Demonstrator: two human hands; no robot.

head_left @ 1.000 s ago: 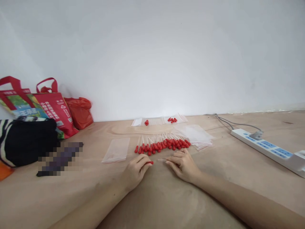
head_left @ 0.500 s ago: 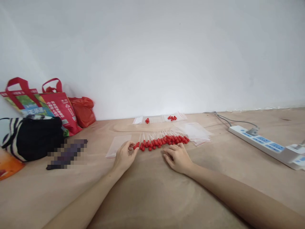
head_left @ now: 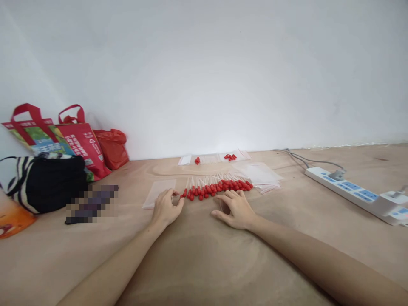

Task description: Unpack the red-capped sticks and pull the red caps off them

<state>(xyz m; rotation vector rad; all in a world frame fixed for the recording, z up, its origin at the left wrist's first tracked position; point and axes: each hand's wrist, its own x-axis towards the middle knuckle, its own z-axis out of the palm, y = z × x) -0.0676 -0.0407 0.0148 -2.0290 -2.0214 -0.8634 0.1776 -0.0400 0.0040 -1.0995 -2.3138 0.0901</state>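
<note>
A row of thin, pale sticks with red bulb-shaped ends (head_left: 205, 190) lies on the wooden table, red ends toward me. At its left end is my left hand (head_left: 165, 207), thumb and forefinger a little apart beside the outermost red end. My right hand (head_left: 237, 210) rests just in front of the row's right half, thumb spread away from the fingers, nothing visible in it. Close to my left hand lies a flat clear zip bag (head_left: 157, 193). More clear zip bags (head_left: 259, 175) are stacked beyond the row's right end.
By the wall lie filled clear bags (head_left: 208, 159) with red-ended sticks. On the left stand red shopping bags (head_left: 84, 144), a red plastic bag (head_left: 113, 146), a black-and-white bag (head_left: 54, 182) and a pixelated dark object (head_left: 92, 206). A white power strip (head_left: 350, 189) with cables lies right.
My right thumb has spread away from the fingers, and the hand has shifted slightly left. My left thumb and forefinger have come off the red end they were at. The row looks nearly the same.
</note>
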